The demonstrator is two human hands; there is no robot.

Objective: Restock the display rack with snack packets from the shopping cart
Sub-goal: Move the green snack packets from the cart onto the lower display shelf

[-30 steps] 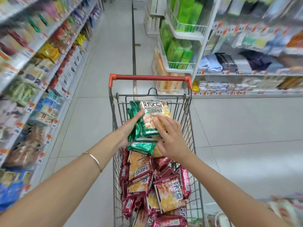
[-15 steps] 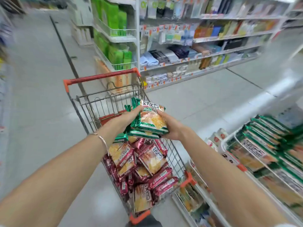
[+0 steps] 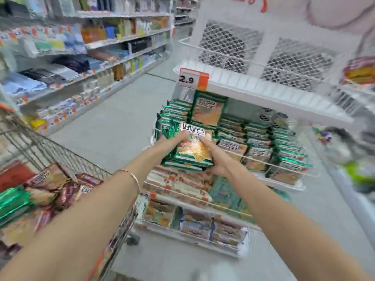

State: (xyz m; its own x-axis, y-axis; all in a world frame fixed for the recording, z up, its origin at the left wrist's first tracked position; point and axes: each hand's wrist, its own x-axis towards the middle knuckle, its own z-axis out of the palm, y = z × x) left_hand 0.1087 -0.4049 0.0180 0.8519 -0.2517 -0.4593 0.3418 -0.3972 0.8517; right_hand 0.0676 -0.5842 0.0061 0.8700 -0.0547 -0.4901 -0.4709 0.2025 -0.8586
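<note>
Both hands grip a stack of green snack packets (image 3: 192, 152), left hand (image 3: 168, 141) on its left edge, right hand (image 3: 219, 160) under its right, just in front of the display rack (image 3: 253, 90). I'd hold it level and slide it onto the matching green row (image 3: 258, 153).

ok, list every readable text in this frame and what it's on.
"2.9": price tag on the upper shelf edge of the display rack.
"好吃点", probably: top of the green snack packets gripped by left hand and right hand.
Blurred, unreadable: aisle shelf tags, shopping cart packets, lower rack tag.
</note>
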